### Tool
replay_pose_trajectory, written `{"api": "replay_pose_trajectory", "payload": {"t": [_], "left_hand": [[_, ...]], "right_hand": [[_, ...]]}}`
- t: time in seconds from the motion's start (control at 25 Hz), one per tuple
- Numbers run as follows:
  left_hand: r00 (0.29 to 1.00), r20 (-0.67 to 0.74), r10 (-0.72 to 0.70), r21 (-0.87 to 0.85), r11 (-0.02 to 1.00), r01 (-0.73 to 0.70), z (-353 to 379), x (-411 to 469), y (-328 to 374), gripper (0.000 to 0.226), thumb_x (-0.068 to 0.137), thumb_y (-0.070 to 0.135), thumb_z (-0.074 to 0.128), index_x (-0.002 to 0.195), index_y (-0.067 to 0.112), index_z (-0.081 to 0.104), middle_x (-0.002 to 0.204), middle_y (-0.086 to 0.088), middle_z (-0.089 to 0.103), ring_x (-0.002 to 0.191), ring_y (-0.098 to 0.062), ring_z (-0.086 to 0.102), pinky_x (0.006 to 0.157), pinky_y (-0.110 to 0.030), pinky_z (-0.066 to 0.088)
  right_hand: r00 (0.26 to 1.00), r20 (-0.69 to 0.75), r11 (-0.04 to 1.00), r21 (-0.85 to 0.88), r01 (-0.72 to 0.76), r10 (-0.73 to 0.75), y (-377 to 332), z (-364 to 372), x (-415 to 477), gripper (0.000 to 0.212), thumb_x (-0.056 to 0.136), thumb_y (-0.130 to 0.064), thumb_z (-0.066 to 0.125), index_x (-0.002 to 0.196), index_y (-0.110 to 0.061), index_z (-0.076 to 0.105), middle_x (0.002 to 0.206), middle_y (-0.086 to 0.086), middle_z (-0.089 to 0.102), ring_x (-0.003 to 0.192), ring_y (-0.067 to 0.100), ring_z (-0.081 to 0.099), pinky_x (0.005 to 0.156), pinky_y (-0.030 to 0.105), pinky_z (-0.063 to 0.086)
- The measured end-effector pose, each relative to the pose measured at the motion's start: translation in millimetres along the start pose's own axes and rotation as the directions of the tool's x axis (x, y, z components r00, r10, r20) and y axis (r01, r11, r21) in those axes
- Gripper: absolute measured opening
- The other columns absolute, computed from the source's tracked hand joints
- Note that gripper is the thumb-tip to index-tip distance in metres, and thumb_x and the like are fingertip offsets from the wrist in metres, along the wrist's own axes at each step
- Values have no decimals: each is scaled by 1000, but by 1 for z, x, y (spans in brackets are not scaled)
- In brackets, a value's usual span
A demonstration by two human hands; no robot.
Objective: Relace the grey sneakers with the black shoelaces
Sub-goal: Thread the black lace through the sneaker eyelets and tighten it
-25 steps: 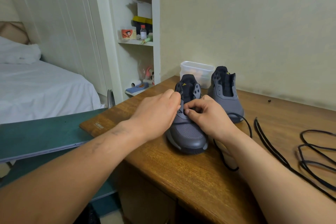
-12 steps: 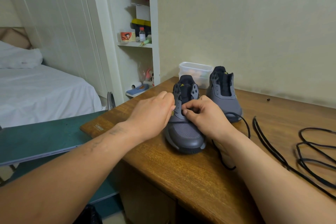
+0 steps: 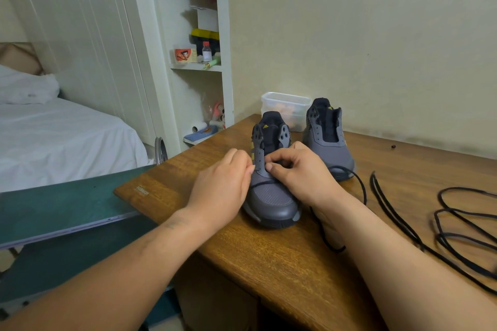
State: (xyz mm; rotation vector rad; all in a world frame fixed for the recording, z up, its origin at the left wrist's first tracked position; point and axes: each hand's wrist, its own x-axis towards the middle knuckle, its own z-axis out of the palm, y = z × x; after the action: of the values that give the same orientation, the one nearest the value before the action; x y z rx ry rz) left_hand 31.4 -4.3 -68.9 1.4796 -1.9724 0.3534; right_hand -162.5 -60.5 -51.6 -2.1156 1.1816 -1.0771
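Note:
Two grey sneakers stand on the wooden desk, toes toward me. The near sneaker has a black lace running across its lowest eyelets. My left hand grips its left side at the eyelet strip. My right hand pinches the black lace at the tongue, and the lace loops off to the right behind my wrist. The far sneaker has bare eyelets. A second black shoelace lies in loose coils on the desk at the right.
A clear plastic tub sits behind the sneakers against the wall. A green board juts out left of the desk. White shelves and a bed lie beyond. A small dark bit rests near the wall.
My left hand slid from on top of the near sneaker to its left side, uncovering the eyelet strip. My right hand stays pinched at the tongue.

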Motion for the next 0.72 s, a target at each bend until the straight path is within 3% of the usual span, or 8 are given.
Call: {"api": "replay_pose_trajectory", "payload": {"t": [0.48,0.64,0.72], "left_hand": [[981,-113,-156,-358,928,106,21,5,-4,14,109,32,50,103,22,57,95,13,57,82,-8,55,67,-35,49],[988,-81,-129,-383,920,89,25,5,-4,12,108,31,55,101,22,58,94,14,59,84,-8,58,71,-38,52],[982,-8,-190,-472,866,164,26,7,-7,12,107,32,58,98,24,60,92,12,62,86,-7,59,75,-39,54]], "right_hand": [[1000,16,998,-60,26,-25,4,1,5,15,95,-36,74,108,-42,79,101,-5,54,94,5,57,88,24,47],[999,33,998,-52,45,-43,3,-1,6,11,96,-34,72,102,-40,79,99,-4,54,94,3,56,84,21,44],[994,107,998,-42,37,-32,0,-4,8,13,98,-31,70,101,-38,81,102,-5,58,96,2,57,85,20,46]]}}
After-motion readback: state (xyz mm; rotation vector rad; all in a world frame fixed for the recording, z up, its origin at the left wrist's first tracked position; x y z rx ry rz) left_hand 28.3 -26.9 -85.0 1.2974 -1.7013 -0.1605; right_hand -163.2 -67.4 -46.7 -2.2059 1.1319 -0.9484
